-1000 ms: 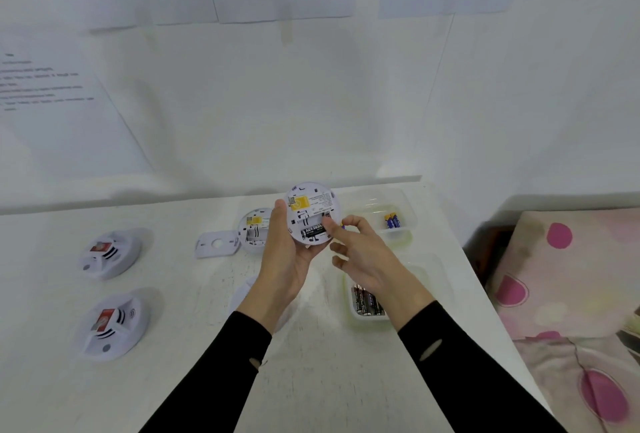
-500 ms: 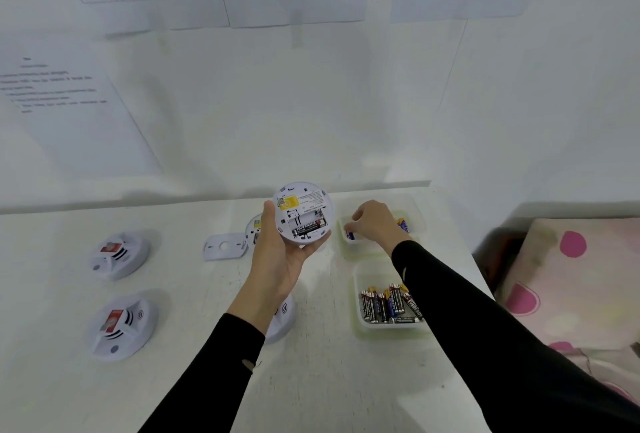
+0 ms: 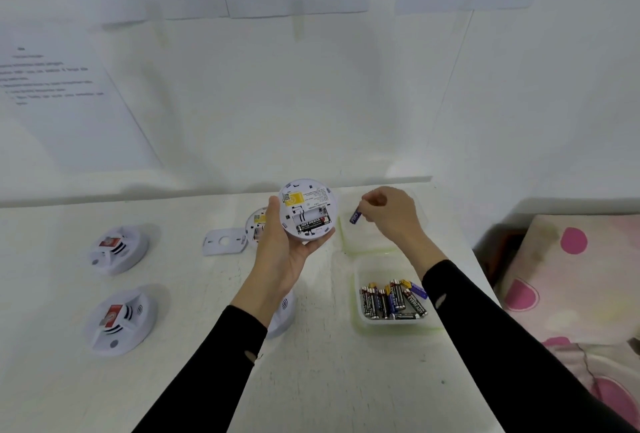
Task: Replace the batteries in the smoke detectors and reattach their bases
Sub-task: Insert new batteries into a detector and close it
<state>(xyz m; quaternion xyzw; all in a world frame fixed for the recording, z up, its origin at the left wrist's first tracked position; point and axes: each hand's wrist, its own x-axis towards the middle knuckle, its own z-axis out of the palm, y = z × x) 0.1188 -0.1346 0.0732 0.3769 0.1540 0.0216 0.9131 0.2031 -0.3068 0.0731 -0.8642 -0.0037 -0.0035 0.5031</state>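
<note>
My left hand grips a white smoke detector above the table, its back facing me. The open battery bay shows one black battery in the lower slot and an empty slot above it. My right hand pinches a purple battery over the far clear tray, just right of the detector. Another opened detector lies behind my left hand, with a loose white base plate to its left.
A near tray holds several black and blue batteries. Two closed detectors sit at the left, and another detector lies partly under my left forearm. The table's right edge borders a pink-dotted fabric. The wall stands close behind.
My right hand left the detector, reached into the far tray and now lifts a purple battery out of it. My left hand kept holding the detector.
</note>
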